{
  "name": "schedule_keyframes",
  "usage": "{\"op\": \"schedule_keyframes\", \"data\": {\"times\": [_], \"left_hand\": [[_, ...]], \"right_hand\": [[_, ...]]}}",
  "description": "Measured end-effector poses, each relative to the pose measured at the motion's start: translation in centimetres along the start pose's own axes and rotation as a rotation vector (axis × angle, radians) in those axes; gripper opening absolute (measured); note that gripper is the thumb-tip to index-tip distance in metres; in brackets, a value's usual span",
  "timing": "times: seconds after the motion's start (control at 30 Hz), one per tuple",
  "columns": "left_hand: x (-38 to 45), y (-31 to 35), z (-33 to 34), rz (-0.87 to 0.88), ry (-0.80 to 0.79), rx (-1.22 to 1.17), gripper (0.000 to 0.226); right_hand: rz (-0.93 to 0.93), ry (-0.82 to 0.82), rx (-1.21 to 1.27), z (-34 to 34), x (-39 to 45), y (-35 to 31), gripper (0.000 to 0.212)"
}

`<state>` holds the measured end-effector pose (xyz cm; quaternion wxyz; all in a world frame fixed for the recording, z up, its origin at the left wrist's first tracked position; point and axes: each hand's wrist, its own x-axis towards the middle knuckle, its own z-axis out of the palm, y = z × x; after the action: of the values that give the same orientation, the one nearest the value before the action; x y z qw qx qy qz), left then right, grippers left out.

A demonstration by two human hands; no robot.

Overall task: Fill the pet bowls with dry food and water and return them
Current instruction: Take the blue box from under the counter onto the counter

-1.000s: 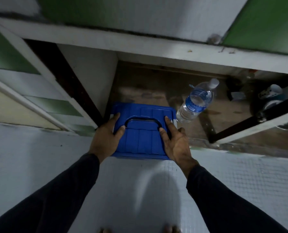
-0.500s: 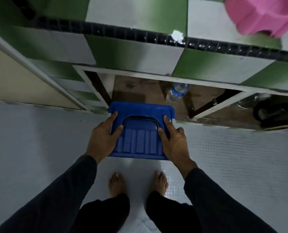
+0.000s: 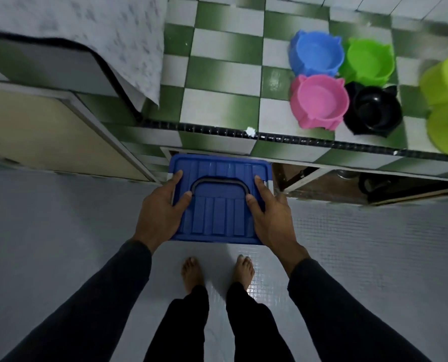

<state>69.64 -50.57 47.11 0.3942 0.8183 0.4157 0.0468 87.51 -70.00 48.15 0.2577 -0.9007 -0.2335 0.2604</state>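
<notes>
Left hand (image 3: 160, 212) and right hand (image 3: 272, 218) — fingers curled round the blue lidded box (image 3: 219, 205), one per side.

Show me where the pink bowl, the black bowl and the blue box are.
pink bowl (image 3: 320, 100), head view, inner bottom.
black bowl (image 3: 374, 112), head view, inner hollow.
blue box (image 3: 219, 212), head view, ribbed lid.

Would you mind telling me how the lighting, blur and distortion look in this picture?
Head view: dim, bluish light; glare patch on the floor by the feet; wide-angle bending of the counter edge; the yellow-green bowls at right are smeared, while the blue box stays fairly sharp.
</notes>
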Motion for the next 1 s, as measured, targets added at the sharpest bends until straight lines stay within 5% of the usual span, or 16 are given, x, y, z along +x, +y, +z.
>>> {"op": "schedule_keyframes", "data": {"times": [0.43,1.0], "left_hand": [[-0.4,10.1,-10.3,0.040,0.097,-0.071,0.060],[9.8,15.5,-16.4,0.159,0.144,-0.063,0.061]], "right_hand": [[-0.078,0.126,-0.037,-9.8,-1.1,-9.4,0.057],[-0.189,0.288,-0.081,-13.4,8.4,-16.2,0.064]]}}
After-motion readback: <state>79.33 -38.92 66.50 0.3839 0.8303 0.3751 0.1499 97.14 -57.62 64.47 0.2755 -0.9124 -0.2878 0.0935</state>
